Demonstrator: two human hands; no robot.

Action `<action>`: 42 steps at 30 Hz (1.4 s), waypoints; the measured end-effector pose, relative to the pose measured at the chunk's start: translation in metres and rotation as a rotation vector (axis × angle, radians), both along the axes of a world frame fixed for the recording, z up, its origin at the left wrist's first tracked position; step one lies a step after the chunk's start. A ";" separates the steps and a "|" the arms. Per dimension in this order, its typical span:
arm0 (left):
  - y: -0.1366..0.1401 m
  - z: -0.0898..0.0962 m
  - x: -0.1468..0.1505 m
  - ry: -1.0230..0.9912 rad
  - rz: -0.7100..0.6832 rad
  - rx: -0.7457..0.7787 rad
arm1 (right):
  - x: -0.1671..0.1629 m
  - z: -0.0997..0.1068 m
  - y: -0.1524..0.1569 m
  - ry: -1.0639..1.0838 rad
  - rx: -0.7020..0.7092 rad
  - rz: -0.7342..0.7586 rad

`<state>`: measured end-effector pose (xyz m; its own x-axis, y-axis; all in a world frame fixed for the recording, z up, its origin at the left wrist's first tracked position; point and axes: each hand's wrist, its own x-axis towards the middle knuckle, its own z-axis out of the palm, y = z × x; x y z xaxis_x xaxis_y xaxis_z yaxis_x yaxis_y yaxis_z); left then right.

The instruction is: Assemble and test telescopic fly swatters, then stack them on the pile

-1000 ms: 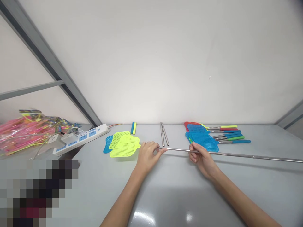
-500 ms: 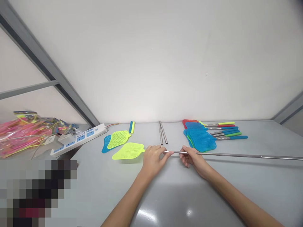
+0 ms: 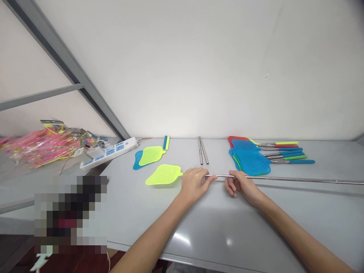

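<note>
Near the middle of the table, my left hand (image 3: 195, 182) is closed round the neck of a yellow fly swatter head (image 3: 164, 175). A long, thin metal telescopic rod (image 3: 298, 179) runs from that hand out past the right edge of the view. My right hand (image 3: 241, 185) pinches the rod between thumb and fingers, a short way right of the left hand. The joint between swatter head and rod is hidden in my left hand. Another yellow swatter head (image 3: 152, 155) lies partly over a blue one (image 3: 138, 161) behind, to the left.
Blue and yellow handle grips (image 3: 166, 143) and metal rods (image 3: 203, 151) lie near the wall. Several assembled fly swatters (image 3: 253, 161) are piled at the right. A power strip (image 3: 110, 151) and bagged pink items (image 3: 48, 146) are at the left, above a pixelated patch.
The camera view has shifted, so the table and objects appear farther right and slightly higher. Both hands keep hold of the swatter head and rod, with little change between them.
</note>
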<state>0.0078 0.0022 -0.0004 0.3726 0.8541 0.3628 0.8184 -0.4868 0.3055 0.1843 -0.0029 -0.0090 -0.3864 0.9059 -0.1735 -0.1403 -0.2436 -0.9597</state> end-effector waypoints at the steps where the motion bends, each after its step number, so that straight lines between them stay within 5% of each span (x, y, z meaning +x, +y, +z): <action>1: -0.001 0.000 0.001 -0.002 0.000 -0.002 | 0.000 0.001 0.000 -0.006 -0.001 -0.005; 42: -0.011 0.006 0.006 0.085 -0.031 0.032 | -0.015 -0.010 -0.005 0.038 0.007 0.075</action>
<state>0.0142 -0.0087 0.0059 0.4290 0.8305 0.3553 0.8253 -0.5203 0.2197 0.1693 -0.0079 -0.0194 -0.4599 0.8750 -0.1511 -0.1585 -0.2484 -0.9556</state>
